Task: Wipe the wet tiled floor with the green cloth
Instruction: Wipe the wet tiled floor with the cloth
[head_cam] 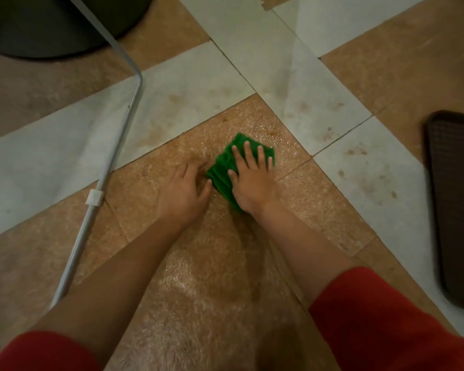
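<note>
A folded green cloth lies on a wet, glistening brown tile in the middle of the floor. My right hand presses flat on the cloth with its fingers straight and spread, covering most of it. My left hand rests on the tile just left of the cloth, thumb close to the cloth's left edge, fingers blurred and bent toward the floor. A shiny wet streak runs along the brown tiles between my forearms. Both sleeves are red.
A grey metal tube frame with a white clip crosses the floor on the left. A dark round base sits at the top left. A dark brown mat lies at the right edge. Pale tiles with brown stains surround the wet tile.
</note>
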